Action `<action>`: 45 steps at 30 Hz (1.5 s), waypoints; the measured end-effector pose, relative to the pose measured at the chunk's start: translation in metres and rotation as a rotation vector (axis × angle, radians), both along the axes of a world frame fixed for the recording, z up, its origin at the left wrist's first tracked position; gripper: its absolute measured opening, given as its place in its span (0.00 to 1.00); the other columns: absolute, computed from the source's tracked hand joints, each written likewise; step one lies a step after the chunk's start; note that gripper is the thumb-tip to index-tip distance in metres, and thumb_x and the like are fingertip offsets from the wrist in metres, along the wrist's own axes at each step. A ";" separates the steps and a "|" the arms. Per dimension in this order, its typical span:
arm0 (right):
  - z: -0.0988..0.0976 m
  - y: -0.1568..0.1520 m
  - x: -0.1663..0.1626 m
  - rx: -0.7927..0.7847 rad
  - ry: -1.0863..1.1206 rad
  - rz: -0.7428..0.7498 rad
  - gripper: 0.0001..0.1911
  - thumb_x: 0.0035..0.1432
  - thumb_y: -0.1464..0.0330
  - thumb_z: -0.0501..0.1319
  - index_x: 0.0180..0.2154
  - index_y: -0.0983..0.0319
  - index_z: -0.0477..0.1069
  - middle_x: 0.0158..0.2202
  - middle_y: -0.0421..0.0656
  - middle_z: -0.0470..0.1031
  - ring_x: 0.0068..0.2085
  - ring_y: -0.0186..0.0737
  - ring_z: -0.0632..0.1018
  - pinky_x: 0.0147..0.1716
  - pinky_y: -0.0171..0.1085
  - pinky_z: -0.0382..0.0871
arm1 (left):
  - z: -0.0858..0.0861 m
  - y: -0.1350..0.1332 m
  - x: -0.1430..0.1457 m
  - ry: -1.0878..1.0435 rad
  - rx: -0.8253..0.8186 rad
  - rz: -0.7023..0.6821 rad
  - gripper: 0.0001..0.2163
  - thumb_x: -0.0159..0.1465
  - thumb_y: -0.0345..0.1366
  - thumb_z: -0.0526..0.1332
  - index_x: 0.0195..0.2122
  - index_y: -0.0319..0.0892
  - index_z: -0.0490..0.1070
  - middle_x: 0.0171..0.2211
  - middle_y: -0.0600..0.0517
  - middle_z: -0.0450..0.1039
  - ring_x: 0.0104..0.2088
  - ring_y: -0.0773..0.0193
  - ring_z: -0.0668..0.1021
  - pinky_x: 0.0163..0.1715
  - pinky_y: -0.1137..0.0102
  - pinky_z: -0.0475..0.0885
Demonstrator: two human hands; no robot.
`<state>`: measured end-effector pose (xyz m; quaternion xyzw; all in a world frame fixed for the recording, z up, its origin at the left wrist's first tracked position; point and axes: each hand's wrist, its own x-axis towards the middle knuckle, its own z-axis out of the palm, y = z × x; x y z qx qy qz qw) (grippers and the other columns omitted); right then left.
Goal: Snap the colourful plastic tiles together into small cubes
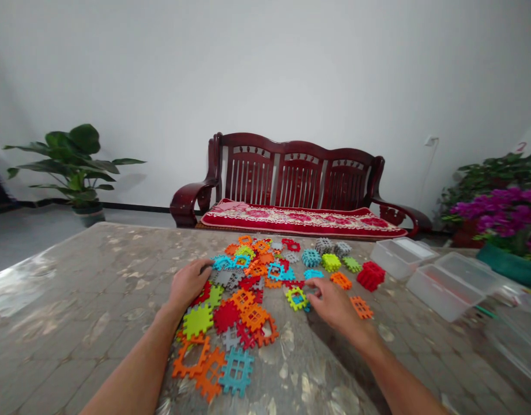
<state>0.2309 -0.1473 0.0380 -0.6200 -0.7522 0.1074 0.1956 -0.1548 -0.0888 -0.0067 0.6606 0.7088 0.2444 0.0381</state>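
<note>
A loose pile of flat toothed plastic building tiles (228, 316) in orange, red, lime, grey and blue spreads over the table. At its left edge, my left hand (191, 283) rests with fingers stretched out, the tips at a light-blue tile (222, 263). My right hand (332, 301) is on the pile's right side, thumb and forefinger apart beside a lime window tile (296, 299). Whether the fingertips touch that tile I cannot tell. Stacked tiles stand beyond the right hand: red (371, 276), lime (331, 263), blue (311, 257) and grey (324, 246).
Single orange tiles (361, 308) lie right of my right hand. Clear plastic boxes (442, 291) stand on the table's right side, near purple flowers (501, 216) in a teal planter. A patterned cloth (96, 300) covers the table. Behind it stands a wooden bench (297, 173).
</note>
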 end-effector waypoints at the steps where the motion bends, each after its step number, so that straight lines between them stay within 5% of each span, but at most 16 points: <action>1: -0.001 -0.006 -0.003 -0.004 -0.027 -0.014 0.17 0.59 0.67 0.60 0.50 0.59 0.76 0.46 0.46 0.81 0.43 0.45 0.80 0.45 0.39 0.70 | 0.000 0.000 0.000 0.002 -0.003 -0.002 0.18 0.66 0.41 0.51 0.49 0.52 0.78 0.53 0.54 0.80 0.52 0.58 0.79 0.53 0.67 0.70; 7: -0.006 -0.024 -0.030 0.047 -0.223 -0.047 0.24 0.56 0.59 0.64 0.54 0.58 0.72 0.53 0.51 0.76 0.54 0.55 0.75 0.50 0.45 0.68 | 0.000 -0.001 0.001 0.005 -0.001 0.003 0.17 0.66 0.41 0.52 0.49 0.52 0.78 0.52 0.56 0.80 0.52 0.59 0.79 0.53 0.68 0.70; 15: -0.010 -0.024 -0.031 0.084 -0.276 -0.030 0.21 0.58 0.68 0.59 0.54 0.58 0.72 0.53 0.50 0.75 0.54 0.52 0.74 0.51 0.44 0.66 | 0.000 -0.001 0.001 0.002 -0.029 0.018 0.18 0.67 0.42 0.51 0.51 0.53 0.77 0.54 0.54 0.79 0.53 0.56 0.79 0.53 0.65 0.71; 22: 0.004 -0.022 -0.045 0.078 -0.279 -0.063 0.24 0.59 0.56 0.62 0.55 0.58 0.71 0.52 0.52 0.75 0.53 0.57 0.74 0.50 0.47 0.66 | -0.001 0.000 0.000 -0.002 -0.023 0.005 0.18 0.66 0.42 0.51 0.50 0.52 0.77 0.54 0.53 0.79 0.53 0.54 0.79 0.53 0.64 0.71; 27: 0.000 -0.018 -0.050 0.072 -0.306 -0.072 0.19 0.60 0.61 0.61 0.51 0.60 0.73 0.49 0.53 0.76 0.52 0.56 0.74 0.50 0.46 0.67 | 0.000 0.001 0.000 0.004 -0.026 0.011 0.18 0.65 0.41 0.52 0.50 0.51 0.78 0.54 0.53 0.79 0.53 0.54 0.79 0.53 0.63 0.71; 31: -0.005 -0.020 -0.047 0.075 -0.270 -0.063 0.23 0.59 0.64 0.61 0.56 0.61 0.71 0.51 0.53 0.76 0.53 0.54 0.75 0.51 0.44 0.67 | 0.000 0.001 0.000 0.012 -0.027 0.006 0.18 0.66 0.41 0.52 0.51 0.50 0.77 0.54 0.53 0.79 0.53 0.54 0.79 0.54 0.64 0.71; 39: 0.025 0.022 0.011 0.182 -0.070 -0.252 0.30 0.59 0.60 0.62 0.62 0.58 0.64 0.51 0.47 0.79 0.52 0.47 0.78 0.50 0.41 0.68 | 0.002 -0.001 0.001 0.010 -0.043 0.011 0.18 0.66 0.41 0.52 0.51 0.51 0.77 0.54 0.53 0.79 0.53 0.56 0.79 0.53 0.64 0.71; 45: 0.030 0.069 0.068 0.145 -0.255 -0.401 0.31 0.60 0.59 0.63 0.62 0.60 0.63 0.51 0.50 0.79 0.49 0.52 0.80 0.43 0.42 0.70 | -0.001 0.000 0.000 0.021 -0.024 0.010 0.19 0.66 0.42 0.51 0.51 0.49 0.77 0.53 0.52 0.79 0.51 0.55 0.80 0.53 0.64 0.71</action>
